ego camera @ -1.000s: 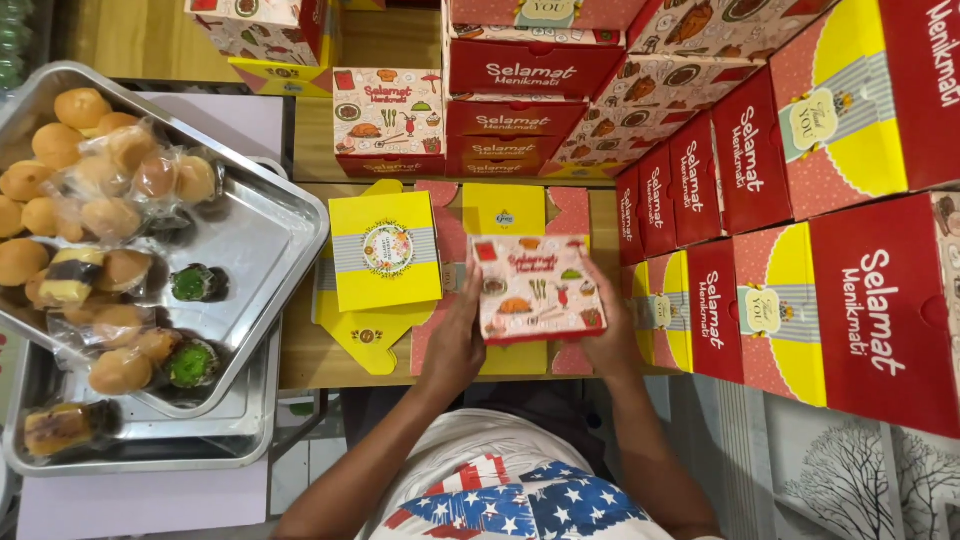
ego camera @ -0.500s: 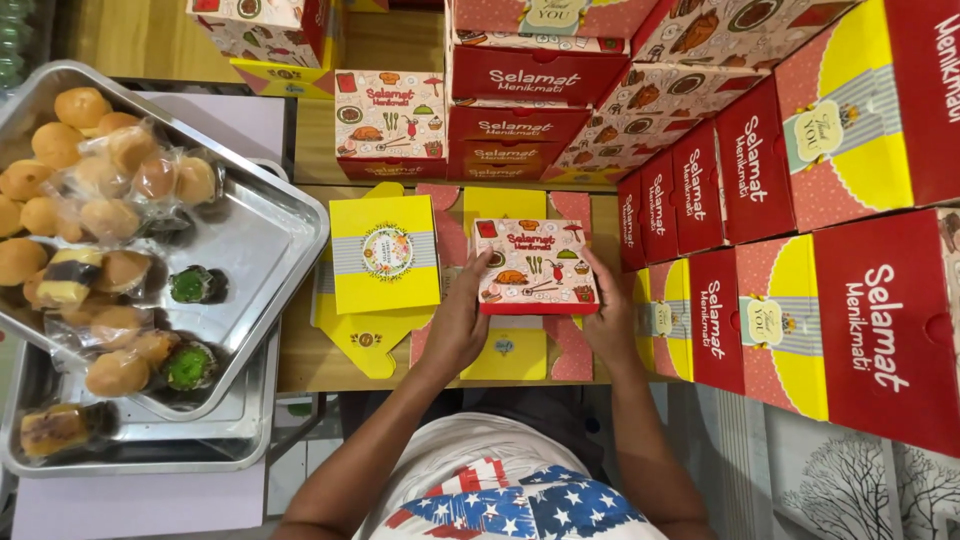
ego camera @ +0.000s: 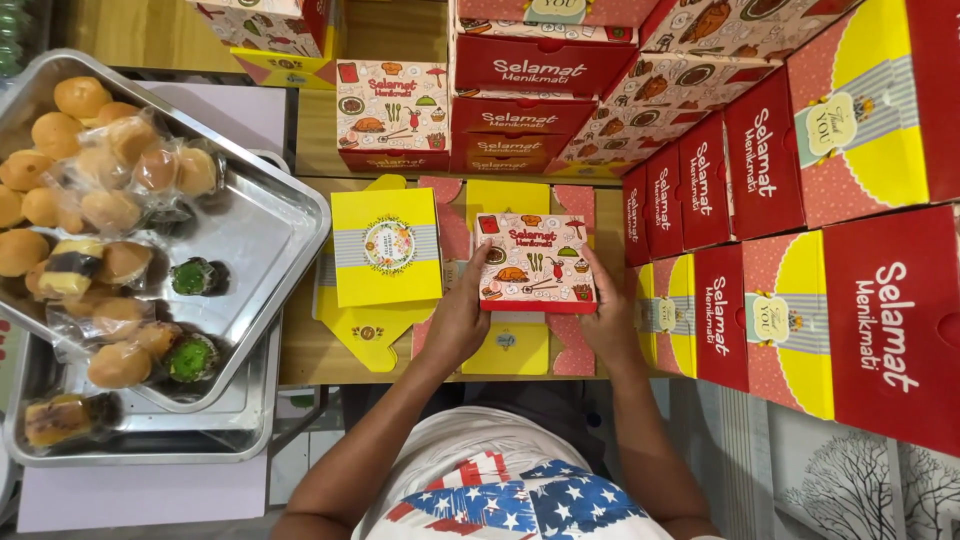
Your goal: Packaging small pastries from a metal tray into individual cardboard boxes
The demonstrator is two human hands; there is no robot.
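A small closed cardboard box (ego camera: 535, 262), pink on top with food drawings and red at its near edge, sits between my hands above a flat unfolded box blank (ego camera: 518, 350). My left hand (ego camera: 457, 325) grips its left side. My right hand (ego camera: 612, 318) grips its right side. To the left lies a yellow folded box (ego camera: 386, 247) with a round flower label, resting on another flat blank (ego camera: 362, 333) on the wooden table (ego camera: 300, 360).
Stacks of closed red, yellow and pink boxes (ego camera: 800, 250) fill the right side and the back (ego camera: 520, 110). At the left, a tilted steel tray (ego camera: 255, 240) holds several wrapped buns and green cakes, resting over another tray (ego camera: 150, 440).
The box held in both hands has moved away from me and down toward the flat blank on the table. My hands stayed on its sides.
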